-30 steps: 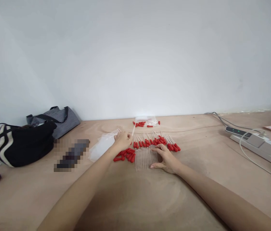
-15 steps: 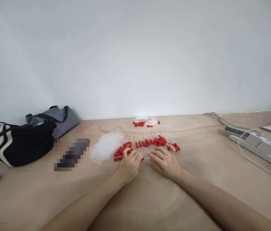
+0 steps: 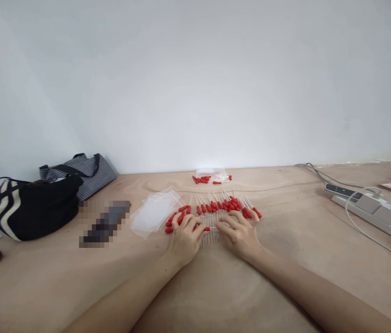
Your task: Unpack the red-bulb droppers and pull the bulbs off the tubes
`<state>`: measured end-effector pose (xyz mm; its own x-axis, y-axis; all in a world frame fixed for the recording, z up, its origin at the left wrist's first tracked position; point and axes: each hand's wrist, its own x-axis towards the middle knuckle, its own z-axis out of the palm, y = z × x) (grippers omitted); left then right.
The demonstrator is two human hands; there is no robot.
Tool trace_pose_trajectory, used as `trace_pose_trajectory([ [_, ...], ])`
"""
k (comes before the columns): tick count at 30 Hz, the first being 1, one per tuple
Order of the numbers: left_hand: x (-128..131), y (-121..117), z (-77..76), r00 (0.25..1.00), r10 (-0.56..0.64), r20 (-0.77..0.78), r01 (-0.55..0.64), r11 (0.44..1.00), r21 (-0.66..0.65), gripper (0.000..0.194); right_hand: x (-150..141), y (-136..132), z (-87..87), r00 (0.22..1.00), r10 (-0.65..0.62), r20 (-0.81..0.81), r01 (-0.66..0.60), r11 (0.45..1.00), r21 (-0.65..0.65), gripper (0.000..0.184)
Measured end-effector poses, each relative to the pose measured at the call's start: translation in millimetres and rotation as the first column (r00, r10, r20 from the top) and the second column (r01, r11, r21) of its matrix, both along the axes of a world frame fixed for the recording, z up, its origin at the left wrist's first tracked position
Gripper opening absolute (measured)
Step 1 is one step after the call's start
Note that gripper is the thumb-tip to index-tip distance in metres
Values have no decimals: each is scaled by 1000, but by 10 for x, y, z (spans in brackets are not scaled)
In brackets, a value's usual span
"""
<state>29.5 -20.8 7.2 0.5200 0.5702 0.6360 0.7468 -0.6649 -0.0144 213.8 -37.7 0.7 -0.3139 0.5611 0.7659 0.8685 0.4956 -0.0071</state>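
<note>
Between my hands a red rubber dropper bulb [image 3: 207, 229] meets the end of a thin glass dropper tube [image 3: 213, 227]. My left hand [image 3: 187, 238] is closed, its fingertips at the bulb. The tube's other end lies in the closed fingers of my right hand [image 3: 239, 233], which hide much of it. Beneath the hands runs a row of bare glass tubes [image 3: 210, 239]. Loose red bulbs [image 3: 170, 230] lie beside my left hand. Just beyond my hands are several droppers with red bulbs fitted [image 3: 232, 203], tips pointing to the wall.
Clear zip bags [image 3: 155, 210] lie left of the droppers, with a pixelated dark object [image 3: 107, 222] farther left. More red bulbs [image 3: 202, 179] rest by a plastic bag near the wall. Cloth bags [image 3: 42, 208] stand at left, and a power strip [image 3: 375, 212] with cables at right.
The red bulb between my hands shows more now, as my left fingers have loosened around it. Both hands stay in nearly the same place. The view has shifted slightly.
</note>
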Motion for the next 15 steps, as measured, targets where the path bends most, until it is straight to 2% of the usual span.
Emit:
trace_pose_trajectory([
  [4,23,-7,-13,999,-28,14,27,998,61,15,-14,26,-68,996,52,72,-53,999,9,16],
  [10,-9,16,-61,997,-72,-14,74,986,152,14,21,72,-159,980,107,168,-123,988,89,24],
  [15,-43,15,-62,996,-77,-40,83,981,173,13,39,74,-134,972,127,199,-139,989,45,31],
])
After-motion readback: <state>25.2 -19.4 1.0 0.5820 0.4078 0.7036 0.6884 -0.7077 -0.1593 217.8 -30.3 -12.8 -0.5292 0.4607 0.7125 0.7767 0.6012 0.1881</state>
